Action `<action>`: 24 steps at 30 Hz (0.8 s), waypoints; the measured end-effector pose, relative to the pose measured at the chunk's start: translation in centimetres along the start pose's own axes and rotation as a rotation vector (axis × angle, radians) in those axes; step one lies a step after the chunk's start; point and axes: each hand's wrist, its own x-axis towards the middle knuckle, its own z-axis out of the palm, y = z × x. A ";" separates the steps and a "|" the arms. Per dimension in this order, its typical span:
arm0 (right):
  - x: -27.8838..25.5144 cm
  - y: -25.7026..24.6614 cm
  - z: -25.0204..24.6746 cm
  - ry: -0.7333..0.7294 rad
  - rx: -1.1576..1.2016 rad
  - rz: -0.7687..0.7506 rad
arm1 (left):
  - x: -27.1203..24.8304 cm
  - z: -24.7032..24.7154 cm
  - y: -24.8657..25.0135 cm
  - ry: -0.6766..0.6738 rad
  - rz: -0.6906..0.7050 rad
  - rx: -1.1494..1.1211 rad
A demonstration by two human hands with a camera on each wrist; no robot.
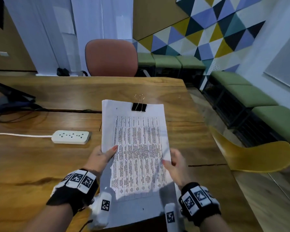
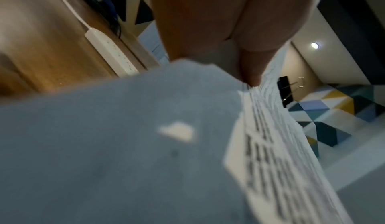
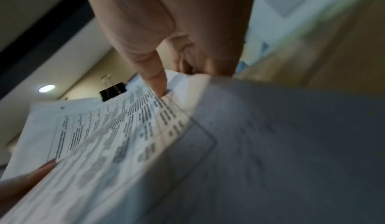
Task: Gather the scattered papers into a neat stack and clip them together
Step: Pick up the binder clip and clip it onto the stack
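A stack of white printed papers (image 1: 137, 148) with a table of text on top is held up above the wooden table (image 1: 40, 161). A black binder clip (image 1: 138, 107) with wire handles is clamped on its far top edge, also seen as the clip (image 3: 112, 91) and clip (image 2: 286, 92) in the wrist views. My left hand (image 1: 102, 156) pinches the stack's left edge, thumb on top. My right hand (image 1: 174, 163) pinches the right edge, thumb (image 3: 156, 82) pressing the top sheet. The papers (image 2: 145, 145) fill the left wrist view, and the papers (image 3: 125, 145) are blurred in the right.
A white power strip (image 1: 70, 136) with its cable lies on the table left of the papers. A monitor base and dark cables (image 1: 12, 104) sit at far left. An orange chair (image 1: 111, 57) stands across the table, a yellow chair (image 1: 251, 156) at right, green benches (image 1: 251, 96) along the wall.
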 end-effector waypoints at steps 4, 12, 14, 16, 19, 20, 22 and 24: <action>2.9 -5.1 -1.1 0.170 -0.211 -0.315 | -0.4 0.4 0.2 -0.038 -0.006 -0.013; 7.9 -12.5 -3.8 -0.038 -0.243 -0.404 | -1.2 0.4 -0.4 -0.164 -0.034 -0.022; 7.7 -12.9 -4.0 -0.157 -0.250 -0.355 | -1.3 0.1 -0.6 -0.186 -0.027 -0.030; 7.5 -12.9 -4.3 -0.249 -0.301 -0.304 | -1.4 -0.2 -0.6 -0.221 -0.001 -0.043; 7.5 -12.8 -4.3 -0.356 -0.485 -0.243 | -1.7 -0.4 -0.6 -0.273 0.023 -0.045; 7.5 -12.7 -4.2 -0.381 -0.535 -0.235 | -1.8 -0.5 -0.6 -0.285 0.028 -0.027; 7.4 -12.5 -4.0 -0.413 -0.620 -0.239 | -1.8 -0.7 -0.8 -0.317 0.029 -0.027; 7.2 -12.5 -4.1 -0.446 -0.663 -0.249 | -1.8 -0.6 -0.7 -0.336 0.012 -0.019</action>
